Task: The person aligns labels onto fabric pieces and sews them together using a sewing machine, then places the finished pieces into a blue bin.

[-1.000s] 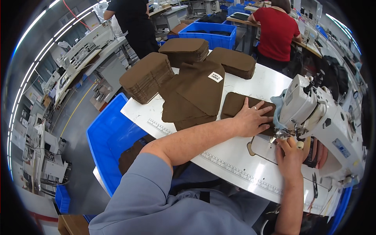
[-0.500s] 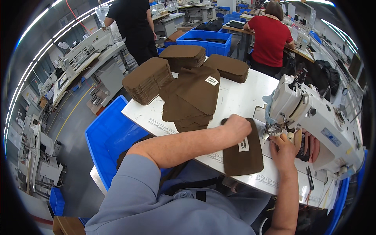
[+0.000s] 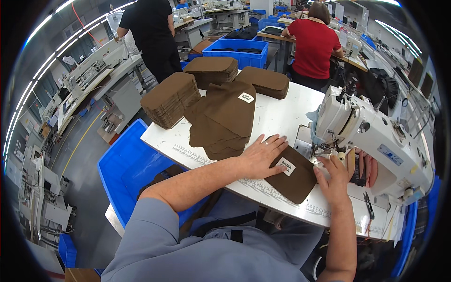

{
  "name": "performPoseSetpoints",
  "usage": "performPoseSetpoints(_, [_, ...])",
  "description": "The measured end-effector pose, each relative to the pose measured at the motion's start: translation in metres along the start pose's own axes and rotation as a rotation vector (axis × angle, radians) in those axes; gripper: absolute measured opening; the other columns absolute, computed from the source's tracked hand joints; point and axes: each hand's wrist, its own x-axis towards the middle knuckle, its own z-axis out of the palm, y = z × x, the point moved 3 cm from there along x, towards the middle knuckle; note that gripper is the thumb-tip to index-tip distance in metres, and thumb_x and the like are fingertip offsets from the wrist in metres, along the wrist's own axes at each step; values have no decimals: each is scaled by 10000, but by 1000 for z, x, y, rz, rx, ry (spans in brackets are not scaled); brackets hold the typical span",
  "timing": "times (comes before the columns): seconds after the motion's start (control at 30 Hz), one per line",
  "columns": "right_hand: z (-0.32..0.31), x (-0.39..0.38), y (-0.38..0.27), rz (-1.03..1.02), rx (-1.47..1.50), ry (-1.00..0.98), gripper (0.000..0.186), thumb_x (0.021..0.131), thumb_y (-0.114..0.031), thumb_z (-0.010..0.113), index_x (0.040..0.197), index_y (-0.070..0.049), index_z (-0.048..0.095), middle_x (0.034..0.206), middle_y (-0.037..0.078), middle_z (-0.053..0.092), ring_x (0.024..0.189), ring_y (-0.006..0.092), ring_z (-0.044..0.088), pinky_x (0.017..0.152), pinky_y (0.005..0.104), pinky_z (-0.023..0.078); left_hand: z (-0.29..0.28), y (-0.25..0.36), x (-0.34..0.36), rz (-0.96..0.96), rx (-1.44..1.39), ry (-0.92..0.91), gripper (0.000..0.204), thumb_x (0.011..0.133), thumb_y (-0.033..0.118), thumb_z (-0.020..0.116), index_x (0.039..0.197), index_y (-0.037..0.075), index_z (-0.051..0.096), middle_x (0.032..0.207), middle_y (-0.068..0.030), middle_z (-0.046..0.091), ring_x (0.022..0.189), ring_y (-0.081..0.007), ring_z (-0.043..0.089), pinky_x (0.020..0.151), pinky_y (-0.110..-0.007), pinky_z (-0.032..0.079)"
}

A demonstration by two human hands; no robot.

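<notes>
A brown fabric panel (image 3: 299, 183) with rounded corners and a white label (image 3: 286, 167) lies aslant on the white sewing table (image 3: 277, 110). Across its upper left part my left hand (image 3: 264, 157) rests flat, fingers spread, the thumb beside the label. My right hand (image 3: 334, 178) is at the panel's right edge, fingers apart, the fingertips close to the needle area of a white sewing machine (image 3: 371, 129). Whether those fingertips press on the cloth is hard to tell. Beyond my left hand lies a loose pile of brown panels (image 3: 221, 117), the top one labelled.
Neat stacks of brown pieces (image 3: 171, 98) line the table's far side. Small thread snips (image 3: 369, 206) lie right of my right hand. A blue bin (image 3: 117, 160) stands against the table's left. Ahead are another blue bin (image 3: 242, 57) and two people, one in red (image 3: 314, 47).
My left hand has gone from closed fingers over the panel to lying flat and spread on it. The panel has turned counterclockwise. My right fingers have spread at its edge.
</notes>
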Motion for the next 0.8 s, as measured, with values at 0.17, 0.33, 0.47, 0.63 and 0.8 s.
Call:
performPoseSetpoints(0.17, [2,-3,-26,-310,31,-41,541,837,-280,799,1308,-53,657,1270,200,634,1119,397,614,959,478,500,-2,7,-14,-165,29,-71,864,1047,602,433,1597,-44,269,1661,-277,256,1563,-422,221,1245,-621,198])
performPoseSetpoints(0.33, [16,-4,-35,-346,25,-314,793,891,-454,739,1450,54,499,1405,312,550,1451,440,429,1233,533,319,-8,15,-17,-230,136,-165,834,1053,562,446,1591,-52,273,1655,-270,275,1552,-430,247,1240,-616,206])
performPoseSetpoints(0.47, [23,-2,-35,-346,-51,-425,882,938,-617,622,1467,75,482,1433,309,545,1472,424,409,1254,532,265,-8,15,2,-47,93,31,789,1055,507,460,1589,-48,289,1661,-247,286,1558,-392,258,1246,-597,211])
performPoseSetpoints(0.63, [24,0,-33,-346,-67,-436,876,951,-625,599,1474,68,480,1417,291,568,1478,419,403,1255,533,257,7,4,24,43,6,-54,782,1062,508,441,1591,-48,289,1670,-228,283,1575,-368,229,1255,-590,198])
performPoseSetpoints(0.8, [24,3,-33,-339,-83,-473,885,951,-634,592,1490,57,474,1425,269,574,1484,408,399,1257,552,239,10,-2,24,27,-1,-47,839,1056,576,412,1597,-51,278,1674,-221,279,1583,-364,209,1270,-561,182])
